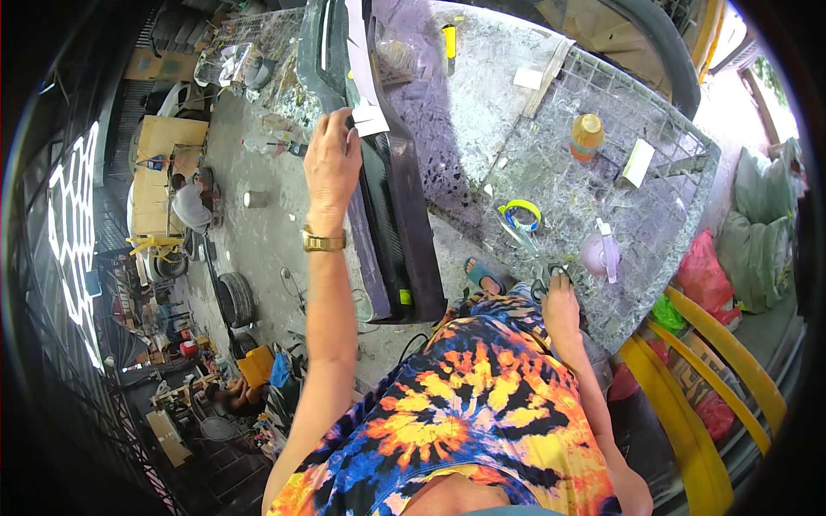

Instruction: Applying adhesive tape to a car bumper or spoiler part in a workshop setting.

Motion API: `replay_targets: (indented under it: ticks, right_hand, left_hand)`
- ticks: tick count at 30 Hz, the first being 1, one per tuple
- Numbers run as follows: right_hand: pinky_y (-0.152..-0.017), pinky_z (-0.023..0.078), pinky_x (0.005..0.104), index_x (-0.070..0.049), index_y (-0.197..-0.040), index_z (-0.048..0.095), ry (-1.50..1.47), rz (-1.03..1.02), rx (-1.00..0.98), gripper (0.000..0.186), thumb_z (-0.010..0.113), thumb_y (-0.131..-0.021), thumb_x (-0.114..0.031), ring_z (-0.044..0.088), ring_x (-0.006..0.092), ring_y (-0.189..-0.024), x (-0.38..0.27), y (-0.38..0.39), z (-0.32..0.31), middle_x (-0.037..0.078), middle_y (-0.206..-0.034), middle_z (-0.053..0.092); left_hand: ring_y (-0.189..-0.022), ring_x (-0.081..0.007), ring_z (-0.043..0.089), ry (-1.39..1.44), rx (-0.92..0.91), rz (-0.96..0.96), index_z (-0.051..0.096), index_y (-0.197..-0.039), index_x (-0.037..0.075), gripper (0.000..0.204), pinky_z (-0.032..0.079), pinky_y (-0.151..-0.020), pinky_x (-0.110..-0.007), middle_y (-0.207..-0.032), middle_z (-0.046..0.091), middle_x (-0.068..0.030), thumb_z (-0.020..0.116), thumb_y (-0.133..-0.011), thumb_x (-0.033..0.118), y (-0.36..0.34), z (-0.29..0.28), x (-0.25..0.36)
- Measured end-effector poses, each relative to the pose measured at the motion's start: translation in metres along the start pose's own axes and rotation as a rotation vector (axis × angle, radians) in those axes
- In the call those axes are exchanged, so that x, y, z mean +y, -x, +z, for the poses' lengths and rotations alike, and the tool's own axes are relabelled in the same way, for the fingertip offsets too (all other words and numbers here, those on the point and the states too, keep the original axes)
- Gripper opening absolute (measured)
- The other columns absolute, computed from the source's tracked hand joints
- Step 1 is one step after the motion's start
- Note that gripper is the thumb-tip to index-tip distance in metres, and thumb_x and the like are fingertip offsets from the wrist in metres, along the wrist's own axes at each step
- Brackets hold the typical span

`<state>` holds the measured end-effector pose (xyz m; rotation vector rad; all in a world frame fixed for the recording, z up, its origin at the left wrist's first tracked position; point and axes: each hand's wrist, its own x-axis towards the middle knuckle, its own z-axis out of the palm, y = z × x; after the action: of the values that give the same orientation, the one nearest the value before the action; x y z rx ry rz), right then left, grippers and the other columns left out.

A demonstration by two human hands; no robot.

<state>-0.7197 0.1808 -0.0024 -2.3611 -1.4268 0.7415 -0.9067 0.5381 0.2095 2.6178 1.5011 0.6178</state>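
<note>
Touching blk-handled metal scissors [533, 252], R hand [562, 306]

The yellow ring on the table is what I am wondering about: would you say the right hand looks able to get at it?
Probably yes: the yellow ring lies just ahead of the right hand, and only the scissors, with the fingers at their handles, appear to lie between.

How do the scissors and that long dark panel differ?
The scissors are small; the panel is far larger. The scissors are partly pale and shiny; the panel is mostly dark. The right hand holds the scissors; the left hand rests on the panel. Both have a hand on them.
</note>
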Motion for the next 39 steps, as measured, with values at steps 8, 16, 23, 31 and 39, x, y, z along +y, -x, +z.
replay_targets:
  ticks: [8,16,23,31,39]
  right_hand:
    - [-0.083,0.048,0.0373,-0.004,-0.111,0.061,-0.712,-0.249,0.068,0.026,0.062,-0.086,-0.011,0.062,0.0318,-0.094,-0.118,-0.092,-0.044,0.015,-0.103,0.062]
    - [-0.076,0.049,0.0313,0.002,-0.098,0.064,-1.211,-0.43,0.13,0.015,0.061,-0.088,-0.009,0.063,0.0188,-0.082,-0.228,-0.259,-0.02,0.01,-0.084,0.064]
    - [-0.08,0.049,0.0313,0.002,-0.111,0.057,-1.127,-0.233,0.226,0.054,0.081,-0.074,-0.028,0.064,0.0218,-0.088,-0.255,-0.297,0.0,0.015,-0.096,0.066]
    - [-0.085,0.046,0.0272,-0.001,-0.122,0.05,-1.641,-0.087,-0.316,0.073,0.088,-0.068,-0.031,0.059,0.0144,-0.096,-0.249,-0.288,-0.018,0.007,-0.105,0.061]
    - [-0.082,0.047,0.0257,0.001,-0.12,0.049,-1.773,-0.03,-0.397,0.071,0.09,-0.065,-0.02,0.06,0.0141,-0.091,-0.245,-0.289,-0.016,0.008,-0.099,0.063]
  left_hand:
    - [-0.109,-0.0263,0.048,-0.391,-0.216,0.601,0.061,-0.118,0.017,0.04,0.04,-0.092,-0.039,-0.118,0.049,-0.007,0.058,-0.081,0.001,-0.031,0.004,-0.049]
    - [-0.108,-0.0237,0.049,-0.279,-0.365,0.73,0.066,-0.101,0.013,0.027,0.04,-0.088,-0.036,-0.11,0.053,-0.0052,0.061,-0.076,0.004,-0.054,0.008,-0.049]
    - [-0.108,-0.0224,0.049,-0.431,-0.487,0.877,0.064,-0.093,0.011,0.018,0.039,-0.086,-0.034,-0.107,0.053,-0.005,0.061,-0.075,0.005,-0.073,0.008,-0.035]
    - [-0.108,-0.0178,0.05,-0.512,-0.475,1.097,0.064,-0.083,0.011,0.007,0.039,-0.092,-0.033,-0.107,0.057,-0.002,0.061,-0.076,0.012,-0.089,0.015,-0.031]
    - [-0.105,-0.0152,0.051,-0.572,-0.63,1.152,0.065,-0.078,0.013,0.002,0.039,-0.092,-0.033,-0.097,0.057,0.0012,0.063,-0.077,0.014,-0.105,0.02,-0.017]
